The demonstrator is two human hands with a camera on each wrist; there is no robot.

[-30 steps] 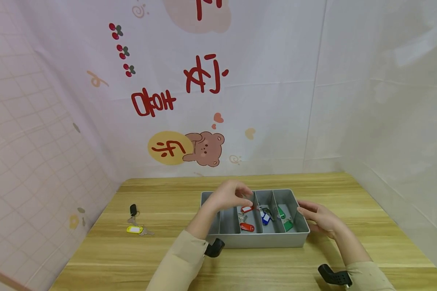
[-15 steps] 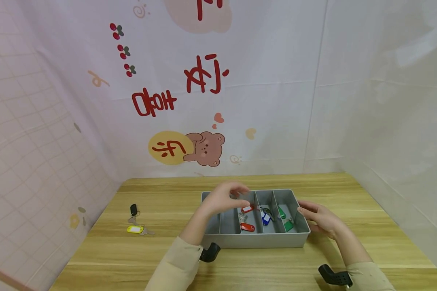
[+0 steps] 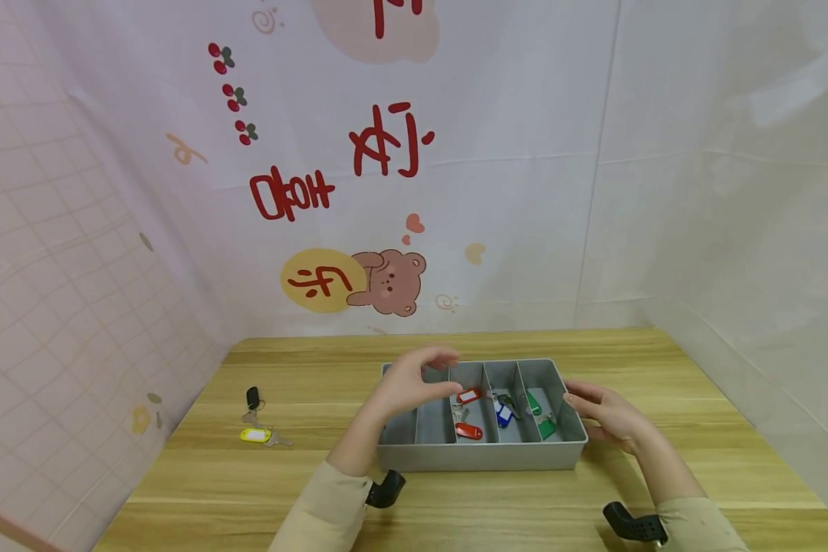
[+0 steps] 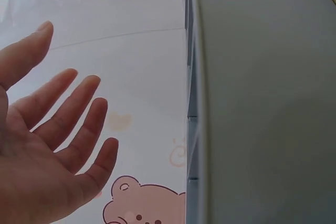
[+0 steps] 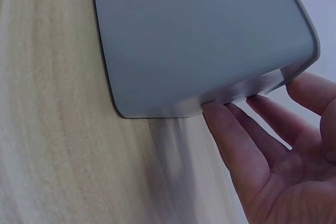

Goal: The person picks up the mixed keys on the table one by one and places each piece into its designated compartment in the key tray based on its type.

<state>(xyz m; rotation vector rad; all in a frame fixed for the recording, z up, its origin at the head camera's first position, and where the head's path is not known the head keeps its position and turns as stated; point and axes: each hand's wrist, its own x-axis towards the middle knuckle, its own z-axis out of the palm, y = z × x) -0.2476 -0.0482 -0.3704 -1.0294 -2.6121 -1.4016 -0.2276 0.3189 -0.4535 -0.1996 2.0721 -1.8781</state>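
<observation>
A grey divided tray (image 3: 483, 458) stands on the wooden table. My left hand (image 3: 414, 383) hovers over its left half, fingers spread and loosely bent, holding nothing; the left wrist view shows the same bare palm (image 4: 52, 161). My right hand (image 3: 610, 416) rests against the tray's right end. In the right wrist view its fingertips (image 5: 215, 109) touch the outer wall, with the thumb close to the rim. Inside the tray lie keys with red tags (image 3: 468, 431) in the middle compartment, blue tags (image 3: 504, 415) beside them, and green tags (image 3: 546, 427) at the far right.
On the left of the table lie a key with a black fob (image 3: 252, 398) and a key with a yellow tag (image 3: 255, 435). A white printed curtain (image 3: 524, 230) hangs behind the table and along its sides.
My left hand has drawn back to the left over the tray, its thumb and fingers spreading wider apart. The right hand and the tray have stayed put.
</observation>
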